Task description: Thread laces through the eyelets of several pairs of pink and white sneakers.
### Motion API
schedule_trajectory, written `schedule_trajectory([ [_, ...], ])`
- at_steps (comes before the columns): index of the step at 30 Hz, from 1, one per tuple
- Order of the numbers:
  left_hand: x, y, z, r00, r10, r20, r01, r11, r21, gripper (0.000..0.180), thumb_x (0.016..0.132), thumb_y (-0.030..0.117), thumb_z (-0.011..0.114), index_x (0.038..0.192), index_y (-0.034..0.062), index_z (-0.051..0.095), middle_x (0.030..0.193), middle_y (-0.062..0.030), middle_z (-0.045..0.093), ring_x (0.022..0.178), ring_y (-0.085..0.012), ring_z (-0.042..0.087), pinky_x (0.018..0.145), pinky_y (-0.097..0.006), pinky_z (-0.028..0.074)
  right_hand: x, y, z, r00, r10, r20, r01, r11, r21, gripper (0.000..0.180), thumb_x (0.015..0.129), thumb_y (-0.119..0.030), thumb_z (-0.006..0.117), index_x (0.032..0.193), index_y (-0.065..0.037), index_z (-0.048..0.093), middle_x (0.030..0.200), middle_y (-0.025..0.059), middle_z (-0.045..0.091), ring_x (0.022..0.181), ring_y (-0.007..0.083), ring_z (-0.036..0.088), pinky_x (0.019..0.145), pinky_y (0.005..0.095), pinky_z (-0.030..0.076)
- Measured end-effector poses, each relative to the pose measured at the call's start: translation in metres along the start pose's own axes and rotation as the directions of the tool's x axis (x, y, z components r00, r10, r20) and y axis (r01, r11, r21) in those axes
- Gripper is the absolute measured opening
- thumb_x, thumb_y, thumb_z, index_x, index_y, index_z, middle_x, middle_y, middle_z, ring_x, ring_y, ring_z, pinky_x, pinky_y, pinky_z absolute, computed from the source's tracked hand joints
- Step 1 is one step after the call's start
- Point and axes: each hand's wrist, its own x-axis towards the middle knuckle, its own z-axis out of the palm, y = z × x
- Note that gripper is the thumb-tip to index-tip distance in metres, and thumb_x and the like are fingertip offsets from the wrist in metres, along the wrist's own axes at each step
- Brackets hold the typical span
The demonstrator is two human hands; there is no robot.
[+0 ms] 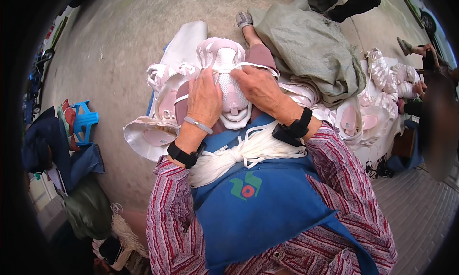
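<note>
A pink and white sneaker upper [233,96] lies across my lap, its padded collar towards me. My left hand [205,100] is closed at its left lacing edge, fingertips pinching the white shoelace that crosses the upper. Opposite it, my right hand [258,88] pinches the same white shoelace [256,65], part of which runs out to the right above the knuckles. The exact grip of the fingertips is partly hidden. A tied bundle of white shoelaces [244,150] rests on my blue apron [258,198], just below the upper.
More sneaker uppers [160,136] are piled by my left knee, and another heap [366,119] lies to the right. A grey-green sack [306,45] spreads beyond my right leg. A blue plastic stool [85,122] stands at left. Other people sit at the left and right edges.
</note>
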Motion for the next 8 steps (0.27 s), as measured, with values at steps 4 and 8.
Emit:
schedule_trajectory([
  [4,-0.005,-0.011,0.003,0.999,-0.014,0.043,0.01,0.996,0.09,0.046,0.083,0.007,0.054,0.125,-0.0043,0.042,0.116,-0.0207,0.056,0.111,-0.0338,0.053,0.102,-0.051,0.029,0.007,-0.006,0.004,0.994,-0.068,0.082,0.081,0.981,-0.174,0.016,0.082,-0.008,0.056,0.098,-0.005,0.056,0.078,0.0107,0.058,0.068,0.0272,0.063,0.057,0.0369,0.051],
  [8,-0.002,-0.012,0.011,0.998,-0.023,0.059,0.02,0.998,0.064,0.047,0.083,0.007,0.053,0.127,-0.0035,0.042,0.117,-0.0195,0.057,0.111,-0.0338,0.054,0.104,-0.052,0.028,0.011,-0.008,0.0,0.983,-0.005,0.183,0.059,0.955,-0.291,0.015,0.083,-0.009,0.056,0.098,-0.006,0.056,0.079,0.0112,0.059,0.073,0.0259,0.067,0.06,0.0355,0.053],
])
